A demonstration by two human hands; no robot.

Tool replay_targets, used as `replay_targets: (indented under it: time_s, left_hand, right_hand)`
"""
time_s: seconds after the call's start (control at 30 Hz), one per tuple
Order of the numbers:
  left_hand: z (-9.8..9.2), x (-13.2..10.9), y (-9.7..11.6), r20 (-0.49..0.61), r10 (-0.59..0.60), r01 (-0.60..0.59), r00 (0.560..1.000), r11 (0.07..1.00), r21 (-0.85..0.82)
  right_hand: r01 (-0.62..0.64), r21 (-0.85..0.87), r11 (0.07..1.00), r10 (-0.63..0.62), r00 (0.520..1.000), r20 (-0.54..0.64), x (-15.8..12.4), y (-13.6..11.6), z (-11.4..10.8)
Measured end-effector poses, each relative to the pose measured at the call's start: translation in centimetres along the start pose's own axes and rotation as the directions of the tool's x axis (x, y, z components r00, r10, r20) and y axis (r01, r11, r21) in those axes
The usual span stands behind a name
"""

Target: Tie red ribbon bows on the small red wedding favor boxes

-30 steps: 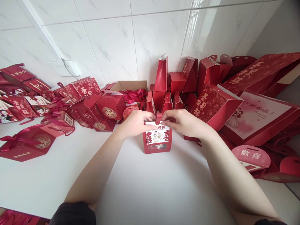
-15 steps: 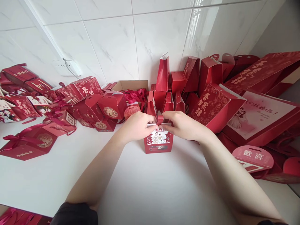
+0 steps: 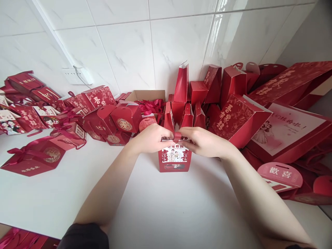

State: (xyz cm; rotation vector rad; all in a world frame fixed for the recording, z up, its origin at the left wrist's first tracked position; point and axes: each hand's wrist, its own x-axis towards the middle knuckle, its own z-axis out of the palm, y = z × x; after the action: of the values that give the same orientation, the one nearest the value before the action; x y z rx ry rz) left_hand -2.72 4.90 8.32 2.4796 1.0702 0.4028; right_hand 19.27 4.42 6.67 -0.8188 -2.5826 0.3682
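A small red gift box (image 3: 175, 155) with a printed couple on a white panel stands upright on the white table (image 3: 155, 207), in the middle of the view. My left hand (image 3: 153, 139) pinches the top of the box from the left side. From the right, my right hand (image 3: 203, 141) pinches the same top edge. Between the fingertips of both hands is a dark red ribbon (image 3: 177, 136) at the top of the box. The fingertips partly cover the box's upper edge.
Many red boxes crowd the back and right, among them a tilted box (image 3: 236, 119) and a large white-panelled one (image 3: 282, 129). An open cardboard box (image 3: 147, 94) holds ribbons. At left lies a bow-tied box (image 3: 33, 159). Behind rises a tiled wall (image 3: 124, 52).
The view has shifted slightly. My hands stay at the top of the box, and more of its printed front shows below my fingers.
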Motion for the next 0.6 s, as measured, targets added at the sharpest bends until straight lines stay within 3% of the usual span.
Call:
replay_targets:
  time_s: [0.23, 0.33, 0.47, 0.6]
  left_hand:
    - [-0.3, -0.2, -0.1, 0.004, -0.070, 0.070, 0.998, 0.982, -0.174]
    - [-0.1, -0.2, 0.1, -0.023, -0.059, 0.051, 0.998, 0.967, -0.250]
    - [0.2, 0.0, 0.2, -0.016, -0.122, 0.117, 0.992, 0.972, -0.205]
    - [0.3, 0.0, 0.0, -0.014, -0.132, 0.128, 0.991, 0.978, -0.167]
  right_hand:
    - [-0.068, 0.190, 0.979, 0.084, 0.993, -0.077, -1.1, -0.1, -1.9]
    - [-0.015, 0.170, 0.985, 0.034, 0.994, -0.107, -1.3, -0.1, -2.5]
    - [0.071, 0.254, 0.965, -0.059, 0.997, -0.054, -1.2, 0.0, -2.5]
    - [0.064, 0.297, 0.953, -0.057, 0.998, -0.033, -1.0, 0.3, -1.8]
